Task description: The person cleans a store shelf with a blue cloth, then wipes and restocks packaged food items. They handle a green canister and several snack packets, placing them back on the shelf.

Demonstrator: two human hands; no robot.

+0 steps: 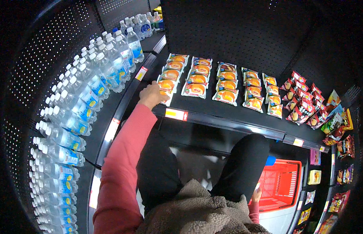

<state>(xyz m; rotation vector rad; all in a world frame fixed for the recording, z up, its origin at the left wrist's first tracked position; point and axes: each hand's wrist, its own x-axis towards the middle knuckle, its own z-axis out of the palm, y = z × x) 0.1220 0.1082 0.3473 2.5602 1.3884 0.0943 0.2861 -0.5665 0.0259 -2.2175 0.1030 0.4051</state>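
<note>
My left hand (151, 95) reaches to the front packaged bun (167, 95) of the leftmost row on the black shelf, its fingers on the wrapper. Further rows of wrapped buns (195, 89) lie to the right, overlapping front to back. Low at the right, my right hand (256, 194) is beside the left edge of a red plastic shopping basket (279, 187). A small pale and orange item (258, 186) shows at its fingertips; what it is cannot be told.
Clear plastic bottles (67, 125) with white caps crowd the left shelf. Red snack bags (301, 108) and other colourful packets stand at the right. A shelf edge with a price strip (228, 124) runs above my knees. Black perforated panels back the shelves.
</note>
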